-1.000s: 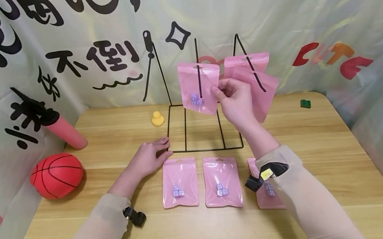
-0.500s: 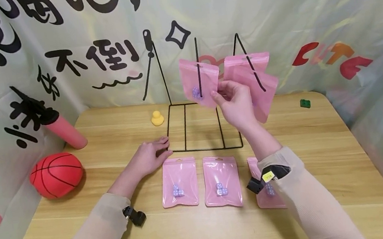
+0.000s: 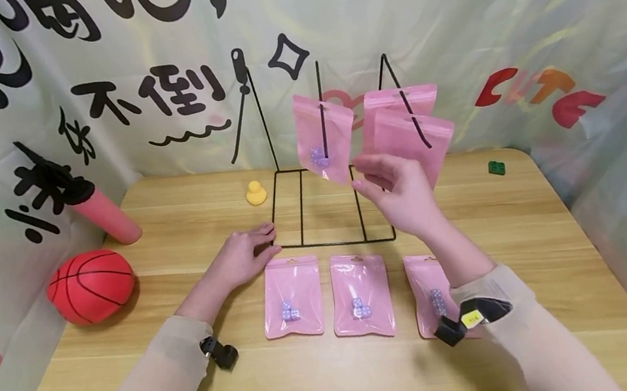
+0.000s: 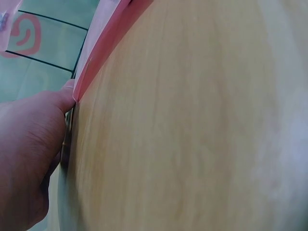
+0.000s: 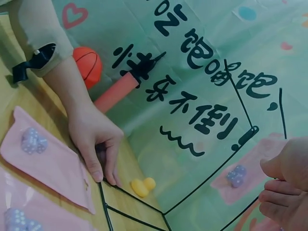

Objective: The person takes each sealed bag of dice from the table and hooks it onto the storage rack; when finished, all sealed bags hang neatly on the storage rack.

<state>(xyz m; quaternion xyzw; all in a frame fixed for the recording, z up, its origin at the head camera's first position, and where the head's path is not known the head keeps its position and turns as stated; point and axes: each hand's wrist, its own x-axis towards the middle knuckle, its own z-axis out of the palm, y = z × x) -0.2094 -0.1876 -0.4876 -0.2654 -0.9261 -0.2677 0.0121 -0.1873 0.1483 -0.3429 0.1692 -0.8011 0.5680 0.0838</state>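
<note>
A black wire display rack (image 3: 323, 245) stands on the table with upright hooks. On its middle hook hangs a pink zip bag (image 3: 334, 128) with purple dice (image 3: 319, 157) showing through it. My right hand (image 3: 402, 193) is just below and to the right of this bag, thumb and fingers apart, holding nothing. Two more pink bags (image 3: 414, 135) hang from the right hook, partly behind that hand. My left hand (image 3: 241, 258) holds the rack's front left corner between thumb and fingers, also seen in the right wrist view, where the hand (image 5: 98, 139) reaches down to the frame.
Three pink bags of dice lie in a row before the rack: a left bag (image 3: 292, 291), a middle bag (image 3: 360, 285) and a right bag (image 3: 420, 280) under my right wrist. Around stand a yellow duck (image 3: 256, 193), red ball (image 3: 90, 287), pink cylinder (image 3: 110, 215) and green block (image 3: 497, 167).
My right hand has let go of the bag on the middle hook and moved down and right, its fingers parting. The bag now hangs freely, slightly turned. My left hand stays at the rack corner.
</note>
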